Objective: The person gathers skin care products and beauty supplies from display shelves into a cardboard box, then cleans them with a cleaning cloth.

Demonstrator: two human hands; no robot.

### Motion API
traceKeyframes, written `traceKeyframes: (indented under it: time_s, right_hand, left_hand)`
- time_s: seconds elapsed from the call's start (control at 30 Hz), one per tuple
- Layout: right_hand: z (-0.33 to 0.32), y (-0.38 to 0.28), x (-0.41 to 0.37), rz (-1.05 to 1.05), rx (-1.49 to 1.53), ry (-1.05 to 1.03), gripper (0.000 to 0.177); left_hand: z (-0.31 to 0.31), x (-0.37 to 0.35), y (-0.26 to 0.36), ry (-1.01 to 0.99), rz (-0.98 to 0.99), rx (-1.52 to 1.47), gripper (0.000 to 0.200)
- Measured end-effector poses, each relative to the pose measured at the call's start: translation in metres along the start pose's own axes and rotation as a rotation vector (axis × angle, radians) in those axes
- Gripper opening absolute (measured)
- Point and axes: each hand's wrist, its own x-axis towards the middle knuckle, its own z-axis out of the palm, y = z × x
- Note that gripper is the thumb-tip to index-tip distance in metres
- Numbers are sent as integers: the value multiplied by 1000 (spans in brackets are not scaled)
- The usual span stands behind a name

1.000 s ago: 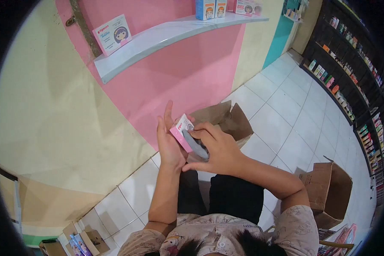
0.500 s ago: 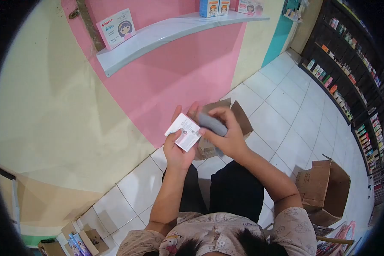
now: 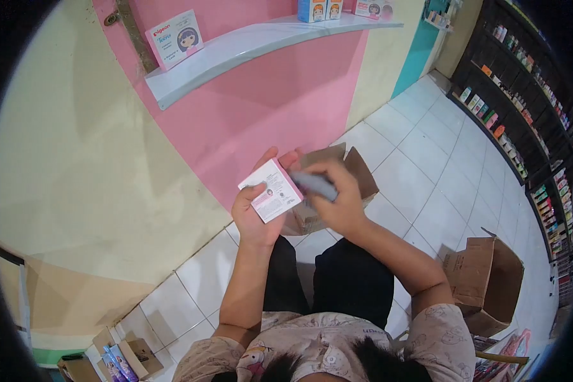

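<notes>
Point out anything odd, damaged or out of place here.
Nothing looks damaged or spilled. The only clutter: one open carton on the floor behind the small box in the left hand, another carton farther right.

Seen from above, we find a person in a pale beige, short-sleeved shirt (image 3: 318, 344) scattered with faint pink line drawings. A cartoon figure (image 3: 259, 367) in pink and white is printed on the left of the chest, and a small line of dark lettering (image 3: 367, 332) runs near the front edge. The sleeves (image 3: 442, 334) end loose above the elbow, and below them we see forearms bare down to the left hand (image 3: 258, 216) and right hand (image 3: 340, 204). Black trousers (image 3: 350, 280) cover the legs, and dark hair (image 3: 379, 366) edges the bottom of the view
</notes>
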Motion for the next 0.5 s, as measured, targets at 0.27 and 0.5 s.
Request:
traceKeyframes:
  time_s: [0.27, 0.5]
  right_hand:
    - [-6, -15, -4, -200, -341, -99, 36]
    - [-7, -20, -1, -248, -376, -79, 41]
  left_hand:
    - [2, -7, -34, 307, 36, 315, 86]
    - [18, -4, -30, 274, 30, 341, 65]
